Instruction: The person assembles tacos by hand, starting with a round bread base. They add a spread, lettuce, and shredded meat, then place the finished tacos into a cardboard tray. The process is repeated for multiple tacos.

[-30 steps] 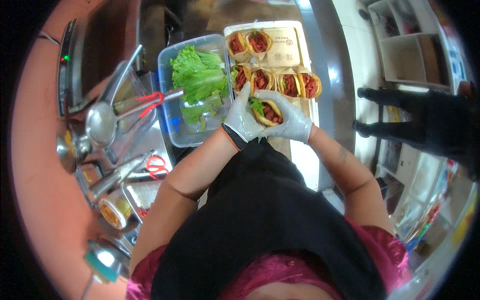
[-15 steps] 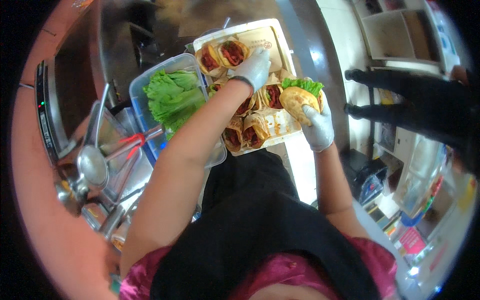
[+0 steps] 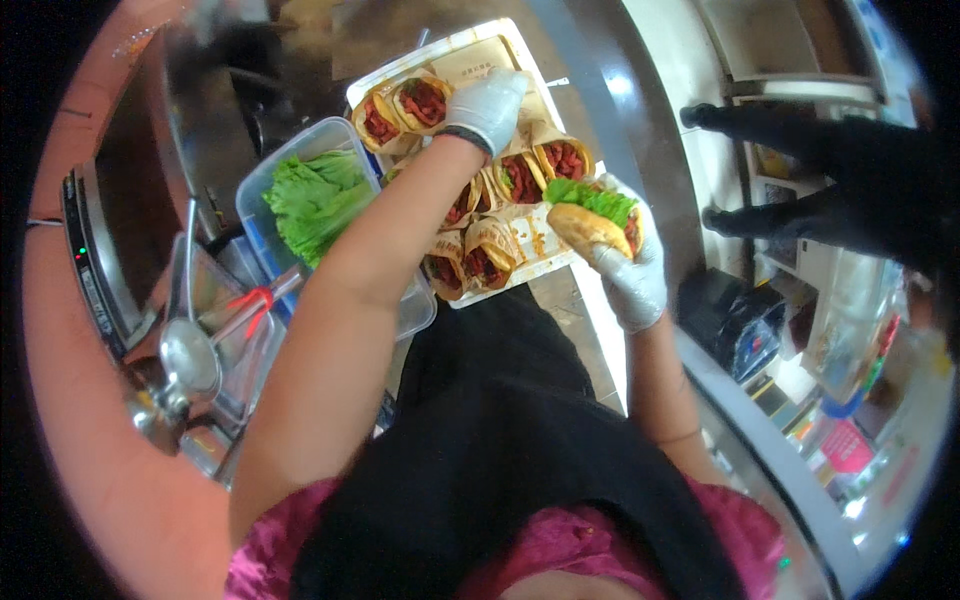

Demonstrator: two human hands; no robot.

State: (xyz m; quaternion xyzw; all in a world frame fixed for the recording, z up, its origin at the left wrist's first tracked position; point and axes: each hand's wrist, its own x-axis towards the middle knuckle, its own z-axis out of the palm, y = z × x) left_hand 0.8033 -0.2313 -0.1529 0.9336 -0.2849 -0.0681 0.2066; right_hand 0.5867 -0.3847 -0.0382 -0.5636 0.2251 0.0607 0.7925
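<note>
In my right hand (image 3: 637,285), gloved, is a filled flatbread bun (image 3: 590,228), golden, with green lettuce and reddish meat showing at its open side. My left hand (image 3: 488,108), also gloved, is at the far end of the white tray (image 3: 510,35). Its fingers are closed on a brown paper wrapper (image 3: 535,98); the grip itself is partly hidden. Several filled buns in paper sleeves stand in the tray, such as a bun (image 3: 420,103) beside my left hand and another bun (image 3: 490,265) near the front. My left forearm covers part of them.
A clear plastic tub (image 3: 250,195) of lettuce leaves (image 3: 318,200) adjoins the tray on the left. Metal ladles (image 3: 190,358) and a red-tied handle (image 3: 258,298) lie further left. On the right, a person's dark-clothed legs (image 3: 800,170) are near shelves (image 3: 780,40).
The tray and tub appear shifted left and up in view. My right hand has tilted the bun, showing more of its filling. My left hand stays at the paper wrappers.
</note>
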